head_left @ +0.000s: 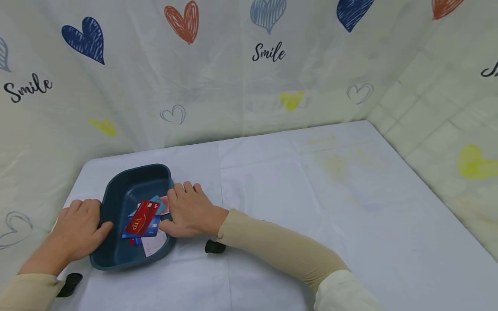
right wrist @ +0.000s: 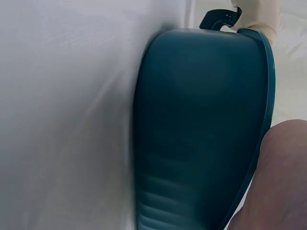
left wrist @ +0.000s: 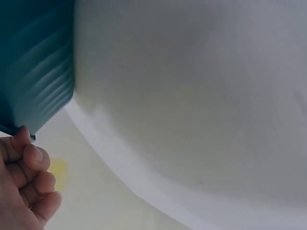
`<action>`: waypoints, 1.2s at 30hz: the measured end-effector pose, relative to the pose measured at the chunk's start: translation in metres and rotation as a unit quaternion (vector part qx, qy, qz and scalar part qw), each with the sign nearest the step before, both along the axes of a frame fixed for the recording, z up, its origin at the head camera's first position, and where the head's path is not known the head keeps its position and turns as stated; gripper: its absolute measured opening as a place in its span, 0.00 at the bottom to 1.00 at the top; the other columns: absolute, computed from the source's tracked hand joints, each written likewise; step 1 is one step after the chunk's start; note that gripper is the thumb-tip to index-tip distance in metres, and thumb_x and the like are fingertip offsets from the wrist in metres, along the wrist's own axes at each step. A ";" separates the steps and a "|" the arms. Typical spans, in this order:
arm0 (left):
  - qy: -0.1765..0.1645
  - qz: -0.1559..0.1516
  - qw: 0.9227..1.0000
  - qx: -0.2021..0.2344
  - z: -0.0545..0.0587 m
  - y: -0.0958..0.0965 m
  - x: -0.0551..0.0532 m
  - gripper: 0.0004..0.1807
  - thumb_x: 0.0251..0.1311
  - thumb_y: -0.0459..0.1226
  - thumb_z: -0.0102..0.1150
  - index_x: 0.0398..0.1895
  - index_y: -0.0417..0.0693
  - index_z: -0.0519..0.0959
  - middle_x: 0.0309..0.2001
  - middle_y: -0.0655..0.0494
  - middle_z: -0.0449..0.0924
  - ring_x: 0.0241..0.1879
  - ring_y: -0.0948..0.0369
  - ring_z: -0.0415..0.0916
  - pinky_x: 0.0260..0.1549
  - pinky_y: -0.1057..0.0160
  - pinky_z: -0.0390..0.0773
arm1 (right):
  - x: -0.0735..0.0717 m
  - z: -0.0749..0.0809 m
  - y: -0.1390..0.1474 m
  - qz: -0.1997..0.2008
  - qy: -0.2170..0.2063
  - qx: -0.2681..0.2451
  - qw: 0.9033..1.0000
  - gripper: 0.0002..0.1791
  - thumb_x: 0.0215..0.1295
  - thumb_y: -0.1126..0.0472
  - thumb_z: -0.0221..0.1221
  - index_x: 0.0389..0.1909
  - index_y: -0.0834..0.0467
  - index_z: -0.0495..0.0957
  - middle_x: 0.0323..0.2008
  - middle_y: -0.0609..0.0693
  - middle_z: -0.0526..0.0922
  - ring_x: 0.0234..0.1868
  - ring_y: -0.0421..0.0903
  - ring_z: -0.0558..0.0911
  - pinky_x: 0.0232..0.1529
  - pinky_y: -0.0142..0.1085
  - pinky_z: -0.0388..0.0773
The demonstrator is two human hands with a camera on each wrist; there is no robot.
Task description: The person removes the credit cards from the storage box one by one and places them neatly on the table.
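Observation:
A dark teal plastic basin [head_left: 116,250] stands at the left side of the table. My left hand [head_left: 79,231] grips its left rim, thumb over the inside and fingers outside; the left wrist view shows those fingers curled at the rim. On the opposite side my right hand [head_left: 190,214] holds the right rim, its thumb reaching inward. Within the basin lies a loose pile of cards: a red VIP card [head_left: 143,217] on top, a blue card [head_left: 153,232] beneath it, a white card [head_left: 153,244] nearer me. Other cards are partly covered.
White cloth covers the table [head_left: 280,194], which stretches far to the right. A pale curtain [head_left: 221,86] printed with hearts hangs behind and to the right. Black wrist-camera pieces [head_left: 70,285] sit below both wrists.

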State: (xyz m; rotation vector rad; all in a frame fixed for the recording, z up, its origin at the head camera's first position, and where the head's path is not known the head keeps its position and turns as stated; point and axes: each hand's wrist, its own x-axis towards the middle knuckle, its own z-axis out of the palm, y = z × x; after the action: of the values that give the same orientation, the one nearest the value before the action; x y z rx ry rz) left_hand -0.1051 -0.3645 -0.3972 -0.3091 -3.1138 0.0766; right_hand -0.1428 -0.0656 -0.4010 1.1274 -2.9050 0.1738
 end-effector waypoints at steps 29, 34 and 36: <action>-0.003 -0.001 1.000 -0.002 0.002 0.023 0.002 0.26 0.60 0.47 0.60 0.45 0.31 0.68 0.36 0.41 0.71 0.44 0.40 0.64 0.40 0.42 0.67 | 0.007 0.002 0.022 -0.002 0.030 0.008 1.000 0.25 0.67 0.33 0.45 0.44 0.51 0.69 0.36 0.44 0.69 0.41 0.41 0.66 0.42 0.35 0.62; 0.001 -0.007 1.000 -0.001 0.001 0.027 0.002 0.26 0.61 0.47 0.59 0.46 0.31 0.67 0.36 0.41 0.71 0.43 0.40 0.64 0.40 0.43 0.66 | 0.009 0.002 0.027 -0.005 0.033 0.009 0.999 0.26 0.67 0.33 0.46 0.45 0.51 0.70 0.37 0.45 0.70 0.41 0.41 0.67 0.42 0.35 0.63; 0.002 -0.008 1.000 -0.001 0.001 0.029 0.002 0.26 0.61 0.47 0.59 0.46 0.31 0.67 0.36 0.41 0.71 0.43 0.40 0.64 0.40 0.43 0.66 | 0.009 0.003 0.029 -0.006 0.034 0.010 0.999 0.26 0.67 0.32 0.46 0.46 0.51 0.70 0.38 0.45 0.71 0.42 0.41 0.68 0.43 0.35 0.64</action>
State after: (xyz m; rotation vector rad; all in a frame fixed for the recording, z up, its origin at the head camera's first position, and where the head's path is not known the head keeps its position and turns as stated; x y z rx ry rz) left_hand -0.1035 -0.3354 -0.3961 -0.3341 -3.1078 0.0798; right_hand -0.1335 -0.0368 -0.3983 1.0970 -2.8584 0.1047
